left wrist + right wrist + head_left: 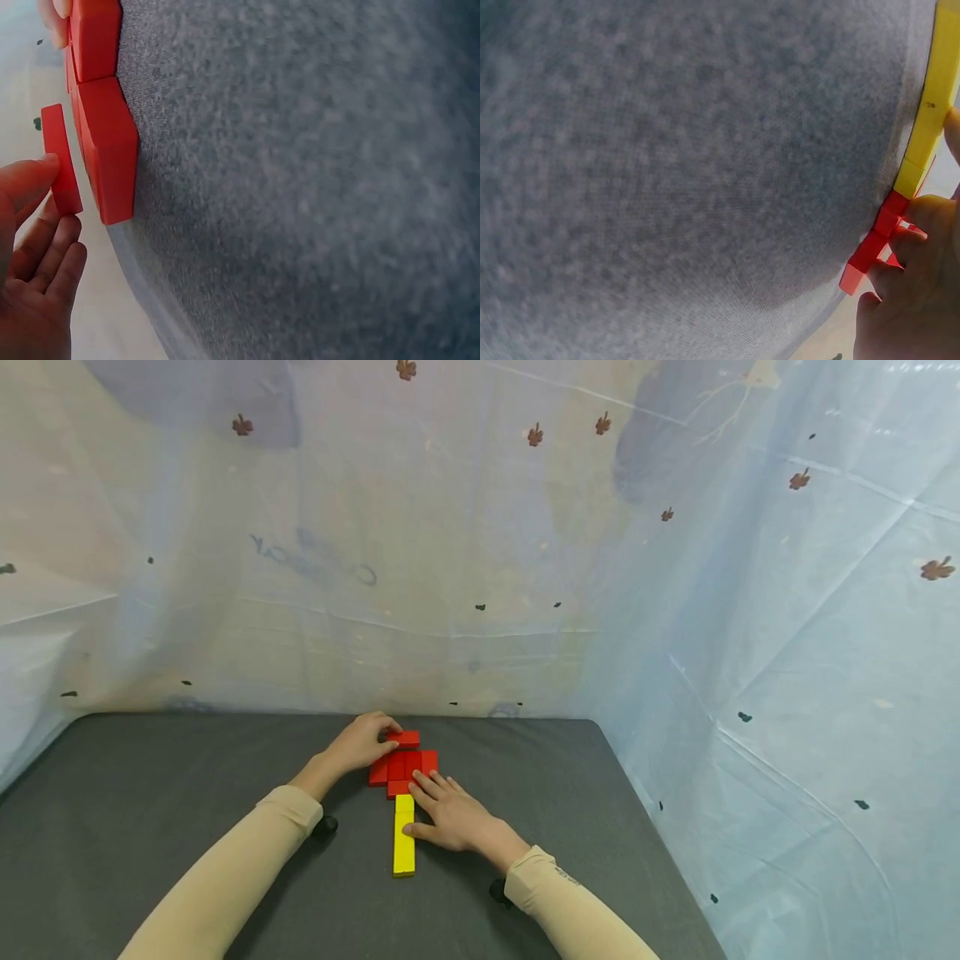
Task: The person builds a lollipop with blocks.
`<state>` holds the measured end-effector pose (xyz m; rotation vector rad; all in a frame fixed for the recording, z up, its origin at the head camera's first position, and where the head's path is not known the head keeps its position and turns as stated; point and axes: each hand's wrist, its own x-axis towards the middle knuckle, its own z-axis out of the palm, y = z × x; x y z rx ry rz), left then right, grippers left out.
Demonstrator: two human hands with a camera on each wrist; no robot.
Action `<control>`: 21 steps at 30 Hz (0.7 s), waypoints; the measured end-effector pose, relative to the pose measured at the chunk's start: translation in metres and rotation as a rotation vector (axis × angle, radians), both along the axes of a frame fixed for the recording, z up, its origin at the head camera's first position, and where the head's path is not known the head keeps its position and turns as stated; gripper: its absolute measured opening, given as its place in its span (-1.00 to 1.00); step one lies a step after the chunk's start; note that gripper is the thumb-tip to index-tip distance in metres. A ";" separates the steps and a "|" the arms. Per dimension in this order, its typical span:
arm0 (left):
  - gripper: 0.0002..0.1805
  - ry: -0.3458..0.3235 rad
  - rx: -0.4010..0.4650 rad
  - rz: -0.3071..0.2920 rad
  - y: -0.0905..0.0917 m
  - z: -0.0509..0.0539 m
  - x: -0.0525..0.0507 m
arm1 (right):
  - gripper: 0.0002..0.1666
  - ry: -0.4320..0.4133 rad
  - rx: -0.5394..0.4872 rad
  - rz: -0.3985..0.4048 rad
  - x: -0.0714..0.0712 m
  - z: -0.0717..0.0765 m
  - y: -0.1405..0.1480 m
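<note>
My left hand pinches a red block between thumb and fingers at the far end of a group of red blocks. In the left wrist view that red block stands slightly apart from the grouped ones. Over the near right side of the group, my right hand lies with its fingers spread and fairly straight, fingertips on the red blocks. Its thumb touches a long yellow block, which runs toward me in line with a short yellow block below the red ones.
The blocks lie on a dark grey cloth-covered table. Behind it and on the right hangs pale plastic sheeting with leaf prints. Dark round parts show at both wrists.
</note>
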<state>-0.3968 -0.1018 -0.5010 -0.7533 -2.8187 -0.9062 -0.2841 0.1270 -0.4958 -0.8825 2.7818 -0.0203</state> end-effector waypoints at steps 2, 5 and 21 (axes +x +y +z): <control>-0.73 -0.009 -0.008 -0.001 0.001 0.000 -0.001 | -0.06 0.000 -0.003 0.001 0.000 0.001 0.000; -0.73 -0.016 -0.024 0.003 0.003 -0.002 -0.003 | -0.06 0.002 -0.005 0.004 0.000 0.001 0.001; -0.79 -0.045 -0.044 -0.002 0.006 -0.008 -0.001 | -0.05 0.000 0.007 -0.002 0.000 0.000 0.001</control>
